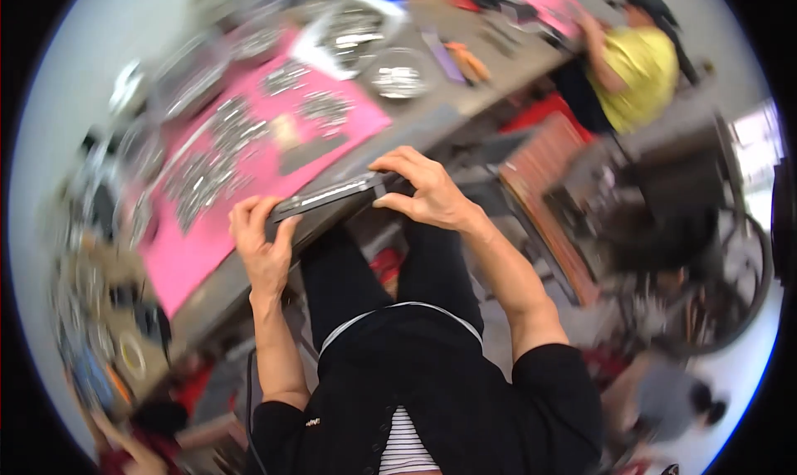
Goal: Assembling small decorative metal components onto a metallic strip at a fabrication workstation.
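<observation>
Both my hands hold a long, narrow dark bar [332, 195] with a shiny strip along its top, at the table's near edge. My left hand [262, 238] is closed on its left end, thumb on the near side and fingers on the far side. Round its right end my right hand [425, 190] is closed, with thumb and fingers gripping from opposite sides. The bar tilts, its right end farther from me. Motion blur hides its exact kind. Beyond it lies a pink sheet [178, 267] bearing several heaps of small shiny metal parts [207, 168].
A round tray of metal pieces [398, 75] and a white lined container [320, 48] stand at the back. Orange-handled pliers [466, 62] lie right of them. A person in yellow [643, 73] works at the far right. A black machine [664, 201] stands to my right.
</observation>
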Demonstrator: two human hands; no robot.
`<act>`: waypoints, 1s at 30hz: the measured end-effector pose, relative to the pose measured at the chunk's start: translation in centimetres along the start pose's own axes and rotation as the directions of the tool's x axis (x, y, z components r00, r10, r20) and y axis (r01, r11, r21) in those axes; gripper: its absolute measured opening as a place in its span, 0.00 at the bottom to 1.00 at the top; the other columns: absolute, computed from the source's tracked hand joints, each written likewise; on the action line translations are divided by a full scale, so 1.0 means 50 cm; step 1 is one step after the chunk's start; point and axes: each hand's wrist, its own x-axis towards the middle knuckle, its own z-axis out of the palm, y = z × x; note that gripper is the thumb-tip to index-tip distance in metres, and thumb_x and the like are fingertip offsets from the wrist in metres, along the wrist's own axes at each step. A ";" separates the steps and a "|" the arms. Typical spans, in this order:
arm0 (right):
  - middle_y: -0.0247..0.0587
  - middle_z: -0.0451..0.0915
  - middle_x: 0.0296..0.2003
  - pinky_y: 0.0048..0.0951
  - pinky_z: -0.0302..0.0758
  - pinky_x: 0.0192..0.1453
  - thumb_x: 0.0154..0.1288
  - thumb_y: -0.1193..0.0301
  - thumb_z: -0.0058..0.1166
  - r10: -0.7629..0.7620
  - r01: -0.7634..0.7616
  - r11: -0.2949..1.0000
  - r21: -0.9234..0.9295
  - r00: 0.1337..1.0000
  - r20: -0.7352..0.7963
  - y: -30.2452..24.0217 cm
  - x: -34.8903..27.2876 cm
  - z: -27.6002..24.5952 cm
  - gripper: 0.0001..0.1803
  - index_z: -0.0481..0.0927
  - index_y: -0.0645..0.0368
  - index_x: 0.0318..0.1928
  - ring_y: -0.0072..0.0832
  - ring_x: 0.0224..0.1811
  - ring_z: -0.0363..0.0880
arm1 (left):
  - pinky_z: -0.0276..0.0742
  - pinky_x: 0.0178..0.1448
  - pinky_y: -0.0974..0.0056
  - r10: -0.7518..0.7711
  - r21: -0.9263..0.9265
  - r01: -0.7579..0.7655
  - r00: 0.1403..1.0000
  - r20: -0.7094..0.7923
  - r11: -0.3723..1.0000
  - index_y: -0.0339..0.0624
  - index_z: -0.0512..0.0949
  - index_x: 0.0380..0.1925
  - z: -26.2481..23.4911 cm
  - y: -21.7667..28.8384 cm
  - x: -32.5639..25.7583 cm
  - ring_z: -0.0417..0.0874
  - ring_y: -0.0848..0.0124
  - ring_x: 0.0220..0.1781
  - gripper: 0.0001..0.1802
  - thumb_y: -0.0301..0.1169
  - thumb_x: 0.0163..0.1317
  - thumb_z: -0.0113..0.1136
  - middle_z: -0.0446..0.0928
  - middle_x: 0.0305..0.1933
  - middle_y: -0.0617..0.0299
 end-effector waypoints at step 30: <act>0.45 0.84 0.47 0.35 0.79 0.55 0.55 0.73 0.74 -0.060 -0.730 0.508 -0.458 0.500 -0.864 -0.197 -0.472 -0.358 0.19 0.81 0.58 0.47 0.40 0.52 0.82 | 0.57 0.79 0.64 0.550 -0.664 0.399 0.372 0.748 0.633 0.40 0.64 0.76 0.770 0.560 0.068 0.64 0.67 0.78 0.33 0.50 0.80 0.46 0.68 0.76 0.52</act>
